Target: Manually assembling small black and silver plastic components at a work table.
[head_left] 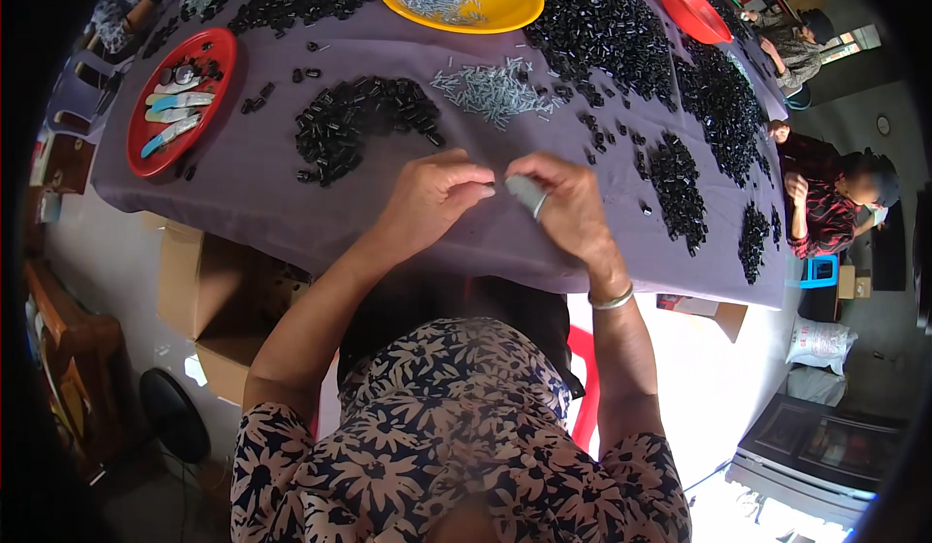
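Observation:
Both my hands meet in front of me, above the near edge of the cloth-covered table [262,179]. My left hand [435,198] is closed in a pinch, with a small black part [497,186] just showing at the fingertips. Close beside it, my right hand [568,203] is also pinched, a pale cover [526,194] on its thumb. Whatever the right fingers hold is too small to make out. Just beyond the hands lies a loose pile of small silvery screw-like pins [497,94]. A curved heap of short black parts [403,101] sits to its left.
A yellow plate [529,7] of silvery pins stands at the far middle. At left, a red tray [230,58] holds pale and blue strips. Large black-part heaps [621,48] spread rightward, near a red bowl [691,14]. Other people [825,189] sit around the table. Below left stands a cardboard box [180,276].

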### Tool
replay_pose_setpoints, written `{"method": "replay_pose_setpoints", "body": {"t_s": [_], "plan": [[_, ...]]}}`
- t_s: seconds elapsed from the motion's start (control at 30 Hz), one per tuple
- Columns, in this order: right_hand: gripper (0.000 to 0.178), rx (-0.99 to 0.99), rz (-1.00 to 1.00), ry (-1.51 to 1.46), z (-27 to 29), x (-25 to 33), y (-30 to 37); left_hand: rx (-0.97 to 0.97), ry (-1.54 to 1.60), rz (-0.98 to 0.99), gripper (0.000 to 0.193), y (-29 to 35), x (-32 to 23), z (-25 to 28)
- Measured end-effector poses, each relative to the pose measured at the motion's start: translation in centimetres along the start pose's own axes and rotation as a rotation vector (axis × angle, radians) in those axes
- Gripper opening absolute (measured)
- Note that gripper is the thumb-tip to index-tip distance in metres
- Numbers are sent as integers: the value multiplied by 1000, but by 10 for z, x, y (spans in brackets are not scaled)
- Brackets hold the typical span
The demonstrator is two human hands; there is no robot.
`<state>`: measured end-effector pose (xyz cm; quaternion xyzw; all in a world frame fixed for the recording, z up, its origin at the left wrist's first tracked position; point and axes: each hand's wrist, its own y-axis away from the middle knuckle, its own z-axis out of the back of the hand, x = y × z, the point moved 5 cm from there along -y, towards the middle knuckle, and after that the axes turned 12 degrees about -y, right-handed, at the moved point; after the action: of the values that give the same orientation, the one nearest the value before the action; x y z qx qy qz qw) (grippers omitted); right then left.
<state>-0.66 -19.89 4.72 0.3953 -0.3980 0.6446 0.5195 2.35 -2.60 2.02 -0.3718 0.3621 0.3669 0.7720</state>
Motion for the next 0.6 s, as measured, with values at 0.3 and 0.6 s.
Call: {"method": "replay_pose_setpoints", "body": {"t_s": [0.3, 0.6], "plan": [[17, -126, 133, 386, 60, -38, -72, -62, -377, -275, 13, 3, -7, -6], [13, 19, -45, 472, 44, -29, -68, -8, -317, -153, 14, -3, 7, -6]]}}
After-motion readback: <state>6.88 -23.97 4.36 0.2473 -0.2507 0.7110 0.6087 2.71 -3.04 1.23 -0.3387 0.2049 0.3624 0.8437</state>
